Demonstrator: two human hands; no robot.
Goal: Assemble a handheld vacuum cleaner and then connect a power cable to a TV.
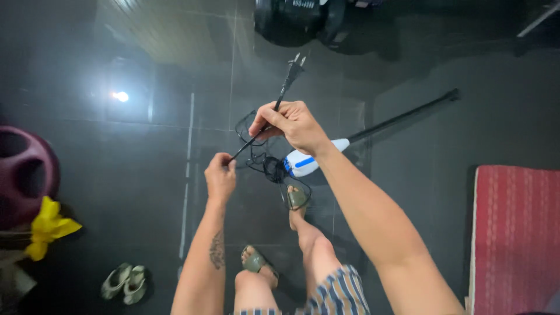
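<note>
Right hand (294,124) pinches a black power cord (279,105) just below its two-pin plug (294,67), which points up and away, while the left hand (220,177) is closed in a fist around the same cord lower down, so the stretch between them runs taut. Beneath the hands, loose cord coils (262,157) lie on the dark tiled floor (146,192) beside a white-and-blue appliance (303,163) with a long black pole (402,116). A red mat (516,233) lies at right, green sandals (123,283) at lower left.

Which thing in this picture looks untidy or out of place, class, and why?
The black power cord lies in a loose tangle on the dark tiled floor beside the white and blue appliance handle. Both hands, left hand and right hand, pinch a stretch near the plug. A pair of sandals sits askew.
</note>
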